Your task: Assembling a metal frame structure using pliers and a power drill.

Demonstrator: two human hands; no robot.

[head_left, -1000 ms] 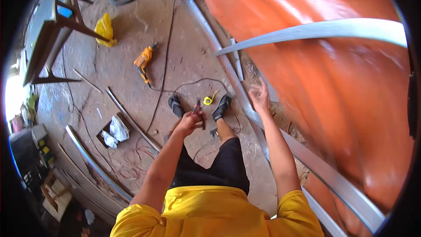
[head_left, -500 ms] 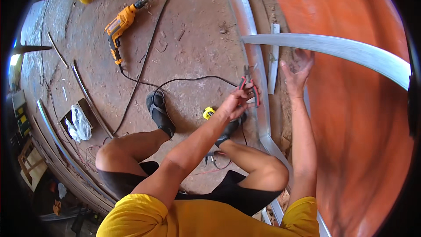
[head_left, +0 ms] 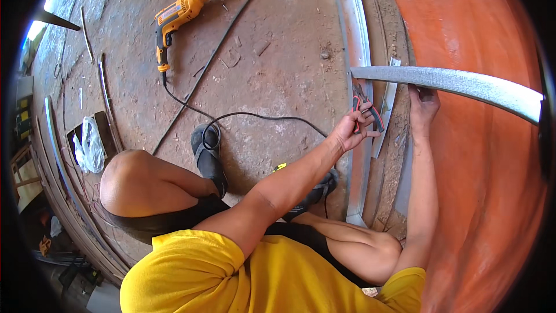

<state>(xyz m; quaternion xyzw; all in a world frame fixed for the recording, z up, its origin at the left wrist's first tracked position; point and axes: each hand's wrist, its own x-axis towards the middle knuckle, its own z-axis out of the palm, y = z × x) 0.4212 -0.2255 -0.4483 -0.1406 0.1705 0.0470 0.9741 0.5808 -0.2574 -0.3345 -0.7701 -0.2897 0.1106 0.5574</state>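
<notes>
My left hand point(head_left: 351, 130) is closed round the red-and-black handles of a pair of pliers point(head_left: 379, 119). The pliers' jaws point up toward a metal channel point(head_left: 364, 35) lying lengthwise on the floor. From that channel a flat silver metal bar point(head_left: 457, 79) runs off to the right, over an orange sheet. My right hand point(head_left: 424, 110) grips the bar's near edge, a short way right of the channel; its fingertips are hidden beneath the bar. A short metal strip point(head_left: 387, 122) lies under the bar, between my two hands.
A yellow-and-black power drill point(head_left: 176, 20) lies at the upper left, its black cable point(head_left: 260, 114) curving past my shoe. Further left are a box with a white plastic bag point(head_left: 90, 146) and long metal rods point(head_left: 107, 101). The orange sheet point(head_left: 463, 197) covers the right side.
My right hand has gone from spread fingers below the bar to gripping its edge. My left hand has shifted with the pliers closer to the bar's end. My view has turned slightly.
</notes>
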